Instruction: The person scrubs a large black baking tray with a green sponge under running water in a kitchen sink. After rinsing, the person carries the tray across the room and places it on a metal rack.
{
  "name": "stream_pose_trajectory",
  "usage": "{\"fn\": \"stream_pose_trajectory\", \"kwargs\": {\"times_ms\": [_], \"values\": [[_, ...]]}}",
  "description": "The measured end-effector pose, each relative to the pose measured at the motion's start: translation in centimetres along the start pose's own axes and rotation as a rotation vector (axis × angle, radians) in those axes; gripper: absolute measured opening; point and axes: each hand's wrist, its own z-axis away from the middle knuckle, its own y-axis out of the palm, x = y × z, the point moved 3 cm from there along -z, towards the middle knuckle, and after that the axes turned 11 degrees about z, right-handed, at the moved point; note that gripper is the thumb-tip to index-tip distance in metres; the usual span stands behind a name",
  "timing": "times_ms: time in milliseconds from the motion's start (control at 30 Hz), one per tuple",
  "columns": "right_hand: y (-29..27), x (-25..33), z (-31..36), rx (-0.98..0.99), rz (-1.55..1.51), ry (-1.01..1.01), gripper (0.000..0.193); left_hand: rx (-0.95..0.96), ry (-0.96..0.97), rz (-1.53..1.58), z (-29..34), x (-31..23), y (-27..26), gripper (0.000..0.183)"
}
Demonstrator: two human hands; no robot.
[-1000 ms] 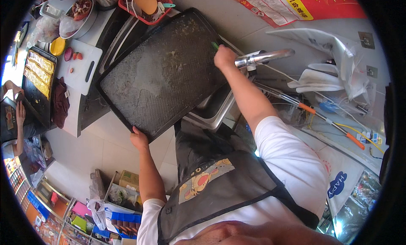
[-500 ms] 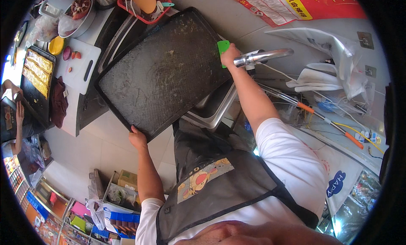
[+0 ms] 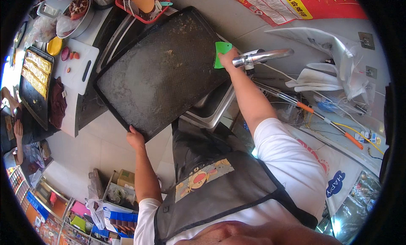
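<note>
A large dark baking tray is held tilted over the sink, its inside toward me, with pale residue on it. My left hand grips the tray's near left corner, the thumb over the rim. At the right end, my right hand is closed on a green plastic dough scraper, which lies against the tray's inner surface near the rim. The chrome faucet reaches close beside my right wrist. What the fingers do behind the tray is hidden.
A red basket stands beyond the tray. At left are a white cutting board, a metal bowl and a pastry-filled tray; another person's hand is near it. An orange-and-silver pole leans at right.
The green scraper and my right hand have shifted slightly left, with more of the scraper's blade over the tray's inside. The other person's hand has moved a little down.
</note>
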Motion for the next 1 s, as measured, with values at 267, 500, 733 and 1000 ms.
{"fn": "stream_pose_trajectory", "kwargs": {"times_ms": [267,500,733,1000], "values": [[3.9,-2.6,1.5,-0.056,-0.189,0.042,0.074,-0.005,-0.007,-0.018,0.2,-0.8,-0.4,0.060],[2.8,-1.0,3.2,0.168,-0.370,0.185,0.092,-0.004,-0.067,-0.059,0.3,0.1,0.1,0.063],[3.2,0.4,4.1,0.051,-0.532,0.213,0.080,-0.012,-0.053,-0.033,0.7,-0.5,-0.2,0.060],[6.1,-0.6,1.8,-0.032,-0.464,0.138,0.056,-0.038,0.008,0.000,0.8,-1.3,-0.2,0.062]]}}
